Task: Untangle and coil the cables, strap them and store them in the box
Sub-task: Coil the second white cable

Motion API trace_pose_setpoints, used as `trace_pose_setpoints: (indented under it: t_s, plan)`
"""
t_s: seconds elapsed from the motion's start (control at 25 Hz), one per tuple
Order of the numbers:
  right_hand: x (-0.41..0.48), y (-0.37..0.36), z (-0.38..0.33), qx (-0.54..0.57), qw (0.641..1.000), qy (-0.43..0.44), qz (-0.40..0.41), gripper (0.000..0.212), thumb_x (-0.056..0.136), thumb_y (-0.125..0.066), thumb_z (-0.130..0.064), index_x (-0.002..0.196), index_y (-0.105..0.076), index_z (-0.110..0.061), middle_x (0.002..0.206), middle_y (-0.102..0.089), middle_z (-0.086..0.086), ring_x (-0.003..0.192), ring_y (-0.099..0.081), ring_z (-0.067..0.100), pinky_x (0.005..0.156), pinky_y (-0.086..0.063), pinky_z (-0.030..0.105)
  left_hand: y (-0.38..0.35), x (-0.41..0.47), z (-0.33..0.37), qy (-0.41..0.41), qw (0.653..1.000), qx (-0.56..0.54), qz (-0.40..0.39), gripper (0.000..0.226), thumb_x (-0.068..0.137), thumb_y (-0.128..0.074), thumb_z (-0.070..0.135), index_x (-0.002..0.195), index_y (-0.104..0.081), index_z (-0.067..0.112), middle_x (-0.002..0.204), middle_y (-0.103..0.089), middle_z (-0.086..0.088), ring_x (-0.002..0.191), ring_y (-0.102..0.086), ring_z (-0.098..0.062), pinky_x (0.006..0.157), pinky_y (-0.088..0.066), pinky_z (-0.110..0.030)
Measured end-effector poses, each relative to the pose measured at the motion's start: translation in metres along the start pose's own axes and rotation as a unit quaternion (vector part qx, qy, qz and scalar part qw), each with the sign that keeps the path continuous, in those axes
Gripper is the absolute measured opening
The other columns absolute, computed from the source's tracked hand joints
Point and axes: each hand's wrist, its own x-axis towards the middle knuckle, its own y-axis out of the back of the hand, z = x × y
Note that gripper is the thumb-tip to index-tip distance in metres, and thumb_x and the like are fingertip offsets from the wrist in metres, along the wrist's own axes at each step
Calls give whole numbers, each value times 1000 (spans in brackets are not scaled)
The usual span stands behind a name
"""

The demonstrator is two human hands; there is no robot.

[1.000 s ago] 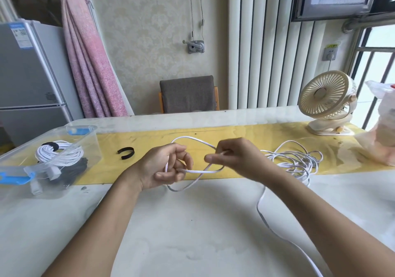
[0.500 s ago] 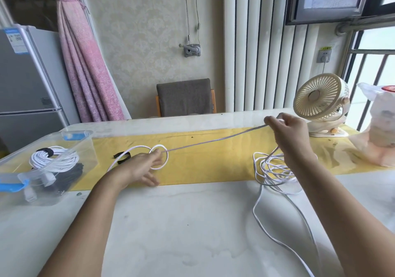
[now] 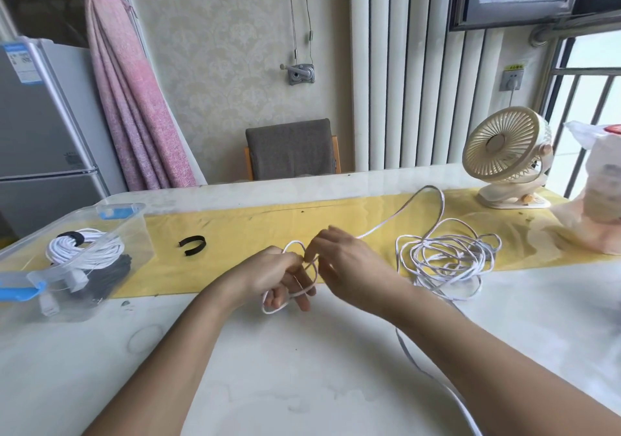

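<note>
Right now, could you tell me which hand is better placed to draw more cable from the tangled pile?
Right hand: it lies nearer the tangled pile, while the left hand grips the started coil.

Two bare hands are seen, the left hand (image 3: 274, 276) and the right hand (image 3: 351, 264). Each is continued by an uncovered forearm, the left forearm (image 3: 174, 351) and the right forearm (image 3: 477, 361), shown bare as far as the lower edge of the view.
</note>
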Motion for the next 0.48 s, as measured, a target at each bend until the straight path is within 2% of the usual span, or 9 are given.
trace_pose_setpoints:
  t_s: [0.08, 0.16, 0.24, 0.36, 0.48]
  plan:
    - [-5, -7, -1, 55, 998, -9, -42, 17, 91, -46, -10, 93, -64, -9, 91, -60, 6, 82, -55, 24, 74, -44, 31, -2, -2, 0, -15, 998, 54, -39, 30, 85, -45, 18, 80, -70, 2, 78, -73, -12, 45, -45, -15, 47, -38, -21]
    - [-8, -10, 3, 74, 994, -24, -72, 16, 94, -49, -16, 96, -64, -10, 87, -56, 2, 74, -51, 18, 68, -39, 27, -4, -3, -4, -19, 993, 92, -72, 23, 82, -50, 8, 85, -72, 4, 79, -74, -8, 52, -53, -12, 52, -44, -20]
    - [-8, -12, 3, 63, 988, -44, -137, 14, 91, -52, -18, 98, -63, -14, 79, -49, -7, 71, -46, 13, 64, -35, 23, -3, -3, -7, -20, 993, 90, -73, 20, 81, -54, 3, 88, -73, 5, 80, -73, -9, 58, -61, -12, 57, -48, -21]
    - [-5, -11, -1, 77, 978, -73, -182, 13, 89, -55, -19, 98, -64, -17, 70, -45, -12, 67, -44, 12, 57, -34, 20, 0, -1, -9, -28, 997, 73, 2, 3, 77, -68, 8, 77, -71, 8, 66, -69, -9, 60, -64, -19, 57, -49, -21]
    - [-6, -10, -5, 24, 976, -82, -198, 16, 91, -49, -12, 102, -60, -12, 90, -55, 1, 80, -51, 22, 65, -39, 28, 7, 4, -15, 8, 986, 125, 107, 20, 81, -70, 24, 74, -65, 6, 48, -59, -2, 44, -58, -14, 47, -43, -19]
